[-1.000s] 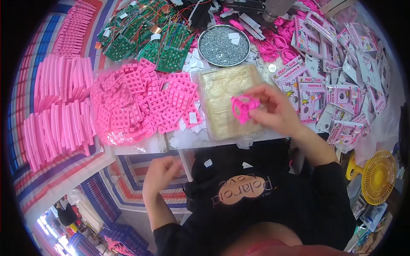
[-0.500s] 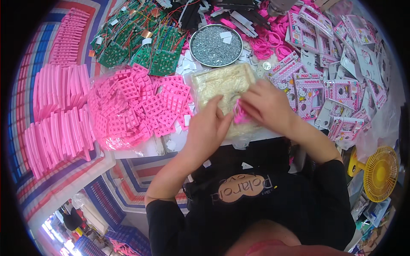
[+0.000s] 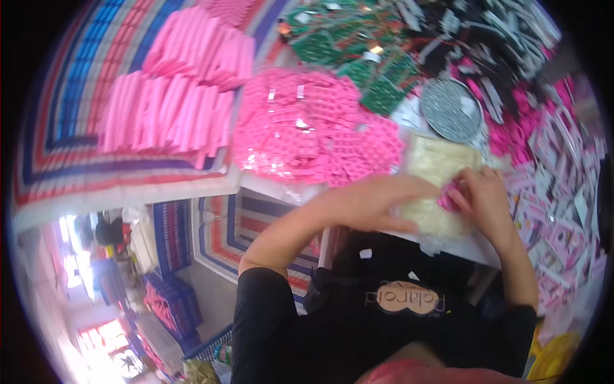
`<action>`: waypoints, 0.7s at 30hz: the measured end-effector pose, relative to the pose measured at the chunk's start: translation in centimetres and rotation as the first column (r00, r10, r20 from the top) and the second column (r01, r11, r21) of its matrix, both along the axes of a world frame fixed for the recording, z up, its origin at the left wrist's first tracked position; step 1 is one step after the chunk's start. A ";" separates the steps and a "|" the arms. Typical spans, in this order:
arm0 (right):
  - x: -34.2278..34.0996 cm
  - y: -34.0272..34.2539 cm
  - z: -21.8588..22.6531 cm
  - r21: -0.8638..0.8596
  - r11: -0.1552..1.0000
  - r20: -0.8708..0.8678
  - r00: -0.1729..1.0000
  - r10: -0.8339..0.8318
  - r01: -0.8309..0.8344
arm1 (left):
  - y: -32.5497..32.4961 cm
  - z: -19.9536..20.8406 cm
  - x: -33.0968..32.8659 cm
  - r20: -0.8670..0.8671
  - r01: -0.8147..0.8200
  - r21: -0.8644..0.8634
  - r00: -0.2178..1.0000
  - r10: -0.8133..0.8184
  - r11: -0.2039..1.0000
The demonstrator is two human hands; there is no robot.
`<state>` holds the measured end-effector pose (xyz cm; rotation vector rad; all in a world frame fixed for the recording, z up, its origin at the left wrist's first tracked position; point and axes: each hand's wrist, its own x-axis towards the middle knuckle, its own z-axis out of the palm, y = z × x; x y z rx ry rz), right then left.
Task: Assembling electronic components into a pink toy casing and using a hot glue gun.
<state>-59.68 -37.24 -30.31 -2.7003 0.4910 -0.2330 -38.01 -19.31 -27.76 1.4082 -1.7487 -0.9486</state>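
In front of me lies a cream pad (image 3: 427,159) wrapped in clear plastic. My right hand (image 3: 489,201) is over its right part, fingers closed on a small pink plastic part (image 3: 449,196) whose exact shape is blurred and partly covered. My left hand (image 3: 400,200), smeared by motion, hovers at the pad's left edge with thumb and fingers apart and nothing in it. Just left of that hand is a heap of pink button pads (image 3: 300,137), partly in a clear bag. A round metal dish of small screws (image 3: 451,110) stands beyond the pad.
Stacked pink plastic panels (image 3: 166,115) are on the striped cloth at far left. Green circuit boards (image 3: 387,83) with wires lie behind. Black parts (image 3: 489,48) and magenta rings (image 3: 511,141) are at back right, printed white-pink panels (image 3: 556,217) at right. A yellow fan (image 3: 555,358) stands lower right.
My view has swung left, so the table appears shifted to the right. My left hand has drawn away from the pink part and opened; my right hand still holds that part over the pad.
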 end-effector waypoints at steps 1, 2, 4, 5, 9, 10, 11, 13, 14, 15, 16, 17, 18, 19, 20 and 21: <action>-0.1 0.0 1.2 0.115 0.993 -0.050 0.998 -0.027 0.033 | 0.7 2.9 2.7 -0.105 -0.106 0.140 0.987 0.121 0.984; -0.3 0.3 1.6 0.122 0.991 0.006 0.999 -0.052 0.051 | 1.6 4.3 5.5 0.016 -0.364 -0.019 0.931 0.364 0.931; -1.1 0.4 1.8 0.141 0.985 0.108 0.988 -0.111 0.095 | 2.7 7.5 12.5 0.350 -0.678 -0.463 0.452 0.821 0.571; -1.5 0.4 1.6 0.167 0.984 0.131 0.987 -0.091 0.068 | 3.5 8.3 17.6 0.303 -0.627 -0.673 0.252 0.919 0.394; -3.1 0.1 1.0 0.218 0.976 0.224 0.972 -0.069 0.019 | 4.0 12.7 32.9 0.371 -0.311 -0.919 -0.478 0.796 0.241; -3.0 0.2 0.9 0.243 0.970 0.261 0.964 -0.053 -0.013 | 4.4 15.0 34.3 0.474 -0.453 -0.858 -0.520 0.710 0.241; -2.8 0.2 1.2 0.218 0.976 0.242 0.970 -0.036 -0.018 | 3.9 16.3 35.7 0.574 -0.594 -0.775 -0.519 0.634 0.216; -2.8 0.4 1.8 0.227 0.973 0.211 0.978 -0.009 -0.040 | 3.0 17.5 38.0 0.706 -0.759 -0.633 -0.484 0.517 0.153; -2.7 0.4 2.1 0.234 0.971 0.198 0.980 0.008 -0.055 | 3.1 17.5 39.0 0.746 -0.798 -0.590 -0.477 0.465 0.127; -2.6 0.7 2.2 0.231 0.970 0.214 0.976 0.024 -0.074 | 3.4 17.6 40.0 0.784 -0.832 -0.547 -0.467 0.409 0.097; -2.6 0.9 2.3 0.216 0.972 0.234 0.971 0.044 -0.096 | 4.1 17.3 41.6 0.743 -0.801 -0.590 -0.489 0.457 0.104; -2.6 1.1 2.3 0.204 0.971 0.261 0.963 0.067 -0.123 | 5.0 17.4 43.2 0.699 -0.764 -0.637 -0.513 0.499 0.107; -2.5 1.4 2.2 0.193 0.970 0.287 0.954 0.088 -0.148 | 5.1 17.8 44.0 0.653 -0.724 -0.681 -0.532 0.539 0.110; -2.6 1.5 2.0 0.151 0.978 0.318 0.944 0.090 -0.144 | 4.5 18.2 42.7 0.610 -0.661 -0.725 -0.488 0.625 0.191; -2.6 1.6 2.1 0.151 0.978 0.335 0.938 0.084 -0.142 | 3.6 18.8 40.6 0.522 -0.494 -0.824 -0.469 0.712 0.278; -2.2 1.8 2.4 0.156 0.978 0.357 0.931 0.078 -0.142 | 2.7 19.4 38.2 0.439 -0.299 -0.894 -0.426 0.791 0.335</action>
